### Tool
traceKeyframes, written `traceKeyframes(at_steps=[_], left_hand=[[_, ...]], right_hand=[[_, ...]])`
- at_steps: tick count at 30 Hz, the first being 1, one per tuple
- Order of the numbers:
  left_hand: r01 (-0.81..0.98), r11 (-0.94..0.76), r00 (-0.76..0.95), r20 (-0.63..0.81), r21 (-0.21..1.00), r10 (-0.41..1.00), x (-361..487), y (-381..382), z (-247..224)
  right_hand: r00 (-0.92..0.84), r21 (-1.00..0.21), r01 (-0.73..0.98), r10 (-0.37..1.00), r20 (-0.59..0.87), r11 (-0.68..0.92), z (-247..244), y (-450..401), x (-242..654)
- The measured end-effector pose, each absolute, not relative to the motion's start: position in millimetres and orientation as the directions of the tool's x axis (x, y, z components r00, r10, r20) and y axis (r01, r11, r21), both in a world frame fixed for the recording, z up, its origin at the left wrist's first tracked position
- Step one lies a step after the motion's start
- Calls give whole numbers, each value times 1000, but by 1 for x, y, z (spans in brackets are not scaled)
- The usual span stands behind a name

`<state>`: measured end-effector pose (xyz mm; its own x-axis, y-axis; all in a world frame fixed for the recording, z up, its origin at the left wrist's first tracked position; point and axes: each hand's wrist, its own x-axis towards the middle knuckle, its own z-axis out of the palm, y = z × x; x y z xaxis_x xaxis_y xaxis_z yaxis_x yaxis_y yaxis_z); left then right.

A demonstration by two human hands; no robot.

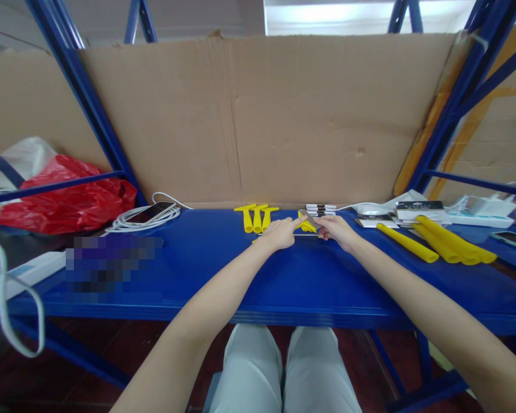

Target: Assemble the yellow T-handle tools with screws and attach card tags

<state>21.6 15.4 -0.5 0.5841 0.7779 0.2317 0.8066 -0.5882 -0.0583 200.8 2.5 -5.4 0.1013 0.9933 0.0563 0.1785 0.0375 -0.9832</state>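
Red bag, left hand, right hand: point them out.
Red bag point(79, 202): head view, crumpled front.
Left hand point(278, 234): head view, back of the hand.
Right hand point(337, 229): head view, back of the hand.

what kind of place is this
Probably a small packing or assembly bench in a workshop or storeroom: a blue metal rack serves as the worktop, a cardboard sheet backs it, and yellow tube-like parts lie near stacked black-and-white cards.

Left hand point(279, 234) is extending a finger to flat grey piece point(313, 220) | right hand point(337, 229) is pinching it | three yellow T-shaped pieces point(257, 219) are lying on blue worktop point(198, 275), left of it | yellow tubes point(445, 242) are lying farther right | coiled white cable point(144, 222) is lying near red bag point(75, 195)
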Motion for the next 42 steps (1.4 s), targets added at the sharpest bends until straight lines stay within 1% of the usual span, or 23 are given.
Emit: traceKeyframes(at_steps=[2,4,6,8,9,11,13,15,16,18,21,26,33,37,42], left_hand=[[811,-582,579,232,-63,782,21,16,1],[811,-579,580,235,-79,780,20,18,4],[812,-575,581,242,-100,777,19,20,8],[814,-569,579,247,-119,777,18,23,12],[816,-564,576,245,-125,779,17,25,13],[822,-555,569,237,-131,787,16,27,14],[827,-547,562,224,-129,797,15,28,13],[829,-545,558,215,-124,801,13,27,10],[829,-546,558,211,-119,802,12,26,8],[827,-551,561,205,-107,802,11,23,5],[823,-560,568,194,-100,800,9,17,2],[815,-572,579,205,-96,789,8,8,2],[814,-575,577,231,-84,784,10,3,2],[827,-557,558,244,-82,793,9,5,1],[846,-528,529,240,-76,814,9,7,1]], right_hand=[[143,-983,175,986,83,57,-3,4,204],[185,-971,221,973,134,92,-1,8,210],[216,-934,336,955,205,125,0,14,217],[212,-848,510,935,284,142,1,22,222],[188,-778,612,930,317,142,1,26,224],[108,-584,803,935,338,118,2,34,224],[42,-364,929,962,270,61,3,40,221],[41,-189,982,986,162,-10,5,44,213],[57,-129,991,992,116,-42,7,45,209],[93,-60,994,994,66,-89,9,46,201],[106,-34,994,993,40,-105,10,46,194],[92,-31,995,996,10,-91,5,44,194],[75,-4,997,995,59,-75,5,32,193],[105,-31,994,991,78,-103,4,31,193],[178,-104,980,979,104,-167,-1,37,198]])
